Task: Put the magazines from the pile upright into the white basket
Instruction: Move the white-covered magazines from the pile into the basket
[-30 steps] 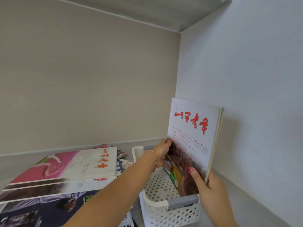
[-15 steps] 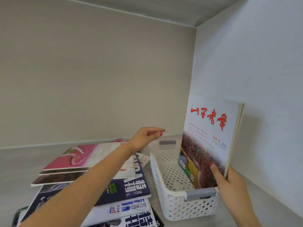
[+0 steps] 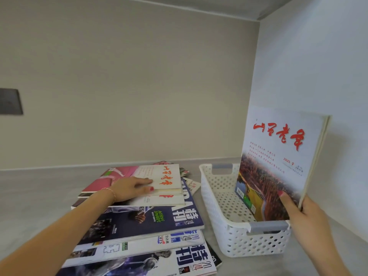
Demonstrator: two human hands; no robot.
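Observation:
A white perforated basket (image 3: 223,222) with grey handles stands on the grey shelf at the right. Inside it a white magazine with red characters (image 3: 278,156) stands upright against the right side; my right hand (image 3: 304,216) grips its near lower corner. To the left lies the pile of magazines (image 3: 143,222), fanned out flat. My left hand (image 3: 129,188) rests on the top magazine of the pile (image 3: 165,178), a white and pink one with red characters, fingers spread over its near edge.
A white wall (image 3: 318,66) rises close behind the basket on the right, and a beige back wall (image 3: 129,86) runs across. A dark plate (image 3: 10,101) sits on the back wall at far left. Grey shelf surface (image 3: 35,194) extends left of the pile.
My left hand let go of the upright magazine, swung left and came down onto the top of the pile. The right hand keeps holding the magazine in the basket.

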